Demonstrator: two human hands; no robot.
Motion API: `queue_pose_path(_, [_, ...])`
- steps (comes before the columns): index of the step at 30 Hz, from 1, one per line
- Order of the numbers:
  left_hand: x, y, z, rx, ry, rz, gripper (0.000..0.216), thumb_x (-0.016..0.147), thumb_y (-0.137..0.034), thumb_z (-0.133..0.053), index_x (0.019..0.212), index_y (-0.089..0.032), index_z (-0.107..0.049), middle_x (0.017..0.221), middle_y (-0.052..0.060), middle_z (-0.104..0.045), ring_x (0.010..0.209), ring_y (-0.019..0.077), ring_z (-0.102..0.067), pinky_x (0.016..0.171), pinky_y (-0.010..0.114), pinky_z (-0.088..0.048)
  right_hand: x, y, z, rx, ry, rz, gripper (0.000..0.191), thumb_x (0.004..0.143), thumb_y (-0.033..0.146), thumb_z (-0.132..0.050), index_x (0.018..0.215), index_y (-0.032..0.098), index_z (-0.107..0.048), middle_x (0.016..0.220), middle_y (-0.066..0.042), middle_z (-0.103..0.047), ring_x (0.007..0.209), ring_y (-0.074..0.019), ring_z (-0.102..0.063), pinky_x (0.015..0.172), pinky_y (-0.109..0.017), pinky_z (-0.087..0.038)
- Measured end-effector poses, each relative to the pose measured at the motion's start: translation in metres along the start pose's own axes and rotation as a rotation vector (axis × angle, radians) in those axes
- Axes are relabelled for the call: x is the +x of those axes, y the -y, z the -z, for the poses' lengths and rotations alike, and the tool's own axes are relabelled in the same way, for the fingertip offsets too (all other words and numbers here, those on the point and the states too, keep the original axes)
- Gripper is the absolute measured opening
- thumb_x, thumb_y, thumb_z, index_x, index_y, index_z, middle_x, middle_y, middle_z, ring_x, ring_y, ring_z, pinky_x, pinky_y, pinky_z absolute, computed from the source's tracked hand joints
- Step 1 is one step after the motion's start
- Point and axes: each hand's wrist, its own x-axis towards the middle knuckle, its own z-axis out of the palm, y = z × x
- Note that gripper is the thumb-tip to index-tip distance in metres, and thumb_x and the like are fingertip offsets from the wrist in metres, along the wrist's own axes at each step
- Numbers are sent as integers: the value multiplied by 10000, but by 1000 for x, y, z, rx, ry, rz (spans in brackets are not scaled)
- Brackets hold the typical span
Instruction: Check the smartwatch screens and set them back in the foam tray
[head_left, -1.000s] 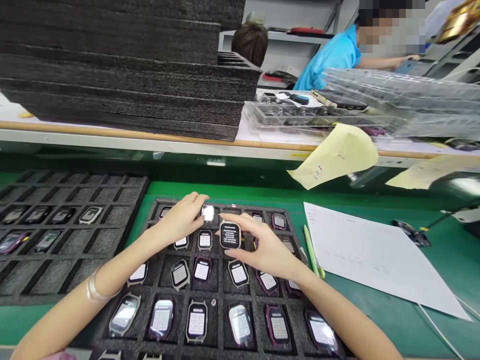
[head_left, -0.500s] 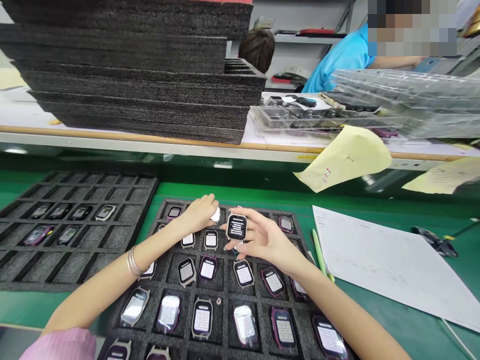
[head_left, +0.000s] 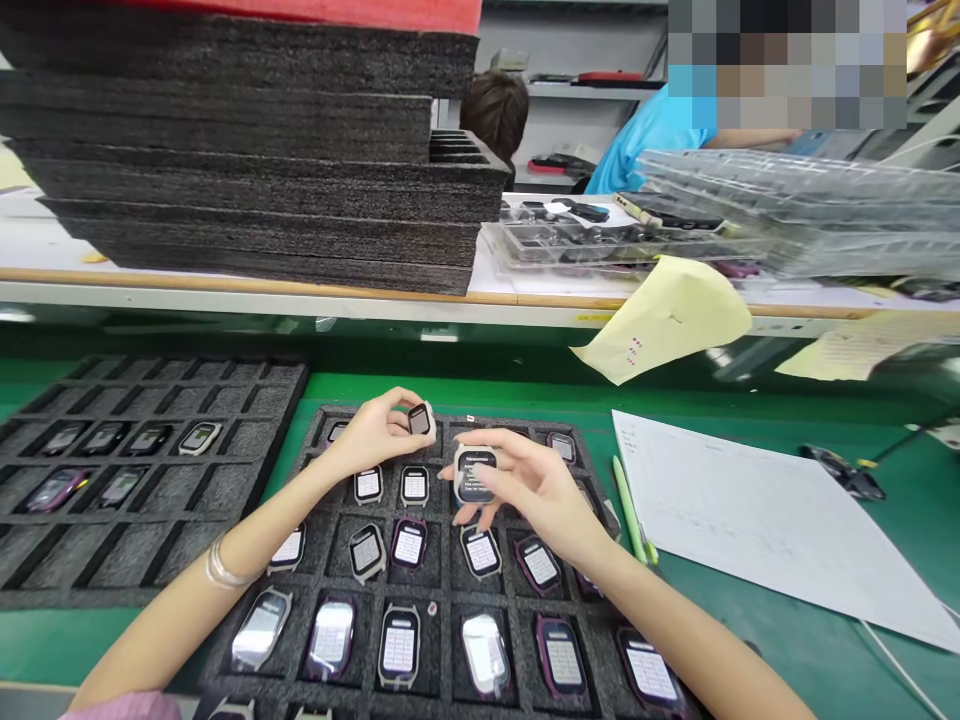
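Note:
My left hand grips a light-cased smartwatch by its edges, its dark screen turned toward me. Held in my right hand is a second smartwatch, whose lit black screen carries lines of white text; my thumb lies over the screen's right side. Both watches are strapless and sit above the far rows of a black foam tray. Strapless watches fill many of its pockets, among them a silver one and a purple one, several showing white grid-like screens.
Another foam tray with several watches lies at left. At right are a white paper sheet and a green pen. Stacked black foam and clear plastic trays stand on the shelf behind. Two people are beyond it.
My left hand has lifted its watch and turned the screen into view. In my right hand the watch is slightly lower, and the thumb has come onto its screen.

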Motion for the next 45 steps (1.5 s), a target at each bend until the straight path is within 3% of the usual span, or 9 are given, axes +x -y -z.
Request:
queue_pose_path(5, [-11,-24,5,-518,11,106,386,727,-255,-788,1019,-183,-545,1031,85,-708,944,179,-666,839,276,-494,-2,3,2,44,-5,22,338,913,377,-653,1172,162,-627,899,-94,-721,653,-231,-746,507,-268,-588])
queue_pose_path(8, [-17,-36,7,-808,91,215,394,684,-155,-803,1009,-177,-581,956,72,-725,801,127,-637,719,214,-463,-3,4,2,57,-12,34,319,910,345,-651,1167,158,-634,887,-92,-720,649,-234,-746,497,-264,-585])
queue_pose_path(12, [-23,-42,3,-941,124,303,398,630,-105,-773,1002,-153,-641,905,62,-718,621,75,-524,566,180,-382,-2,2,1,59,-25,45,310,892,300,-679,1160,157,-624,911,-108,-742,612,-221,-741,472,-250,-569])
queue_pose_path(18, [-32,-44,-2,-1020,34,348,482,614,-81,-669,1090,-156,-647,929,54,-696,828,150,-617,683,213,-463,-1,0,1,1,-76,35,269,882,271,-703,1120,166,-636,859,-95,-758,527,-189,-716,424,-218,-540])
queue_pose_path(23, [-40,-51,1,-1096,27,285,488,677,-101,-586,1162,-149,-560,1089,131,-700,1067,326,-658,925,440,-499,0,-1,2,22,-71,78,270,959,364,-592,1128,166,-665,881,-104,-758,552,-209,-728,409,-227,-538])
queue_pose_path(25, [-43,-57,0,-1055,16,240,447,715,-88,-547,1158,-139,-532,1130,158,-690,1088,341,-652,959,496,-483,0,0,4,37,-64,90,261,967,356,-585,1129,170,-671,899,-103,-759,565,-209,-732,413,-220,-540])
queue_pose_path(32, [-54,-74,-10,-818,-44,74,152,923,-179,-525,1072,-172,-500,1024,103,-694,916,236,-702,800,370,-576,-3,7,7,-1,-93,133,210,975,328,-596,1108,204,-701,789,-57,-747,566,-202,-729,444,-210,-561])
queue_pose_path(37, [-58,-76,-11,-760,-26,6,118,962,-245,-545,1053,-178,-510,937,69,-688,821,179,-703,685,273,-595,-4,10,6,-29,-93,136,202,973,326,-602,1107,217,-707,826,-58,-751,560,-198,-725,445,-212,-564])
queue_pose_path(45, [-61,-73,-9,-832,0,15,130,943,-260,-549,1045,-180,-536,952,90,-695,917,228,-690,696,317,-612,-7,10,4,-12,-100,142,214,983,326,-587,1125,213,-701,883,-73,-757,577,-195,-727,455,-217,-574])
